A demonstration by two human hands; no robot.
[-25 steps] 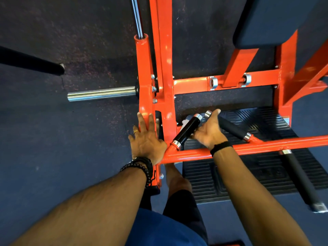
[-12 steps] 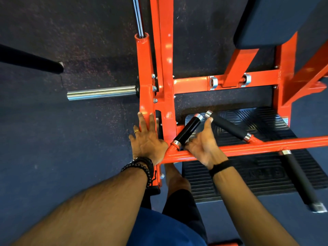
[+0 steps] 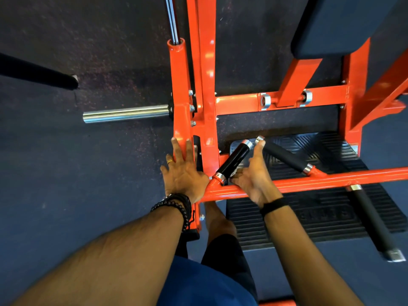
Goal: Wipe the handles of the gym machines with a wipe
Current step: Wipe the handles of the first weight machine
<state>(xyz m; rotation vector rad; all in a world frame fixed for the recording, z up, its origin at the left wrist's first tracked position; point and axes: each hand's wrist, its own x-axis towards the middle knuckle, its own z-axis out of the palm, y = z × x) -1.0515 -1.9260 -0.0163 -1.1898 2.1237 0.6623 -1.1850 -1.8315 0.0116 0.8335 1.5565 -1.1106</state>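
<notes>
— Moved since a second ago? Only the right hand (image 3: 254, 173): slid down from the tip of the glossy black handle (image 3: 234, 159) toward its collar; left hand (image 3: 184, 171) unchanged.

— Lie of that handle?

— Centre of the frame, long axis slanting from the collar at lower left, on the orange crossbar (image 3: 331, 181), up to the chrome cap at upper right. Right hand just beside it on its right flank, clearly the nearer of the two; left hand on the far side of the orange upright (image 3: 204, 107).

— And the wipe?

— Only a pale scrap (image 3: 236, 167) peeking between palm and handle, presumably the wipe; too hidden to be sure.

— Hands, then?

— Left: flat, fingers straight and spread, pressed on the orange frame, bracing, holding nothing. Right: index finger stretched up toward the cap of the foam handle (image 3: 284, 157) next door, thumb side against the glossy one, other fingers loosely bent; clamped or merely pressing, cannot tell.

— Next stroke?

— Likely back up along the slant. Foam handle apparently still to wipe.
</notes>
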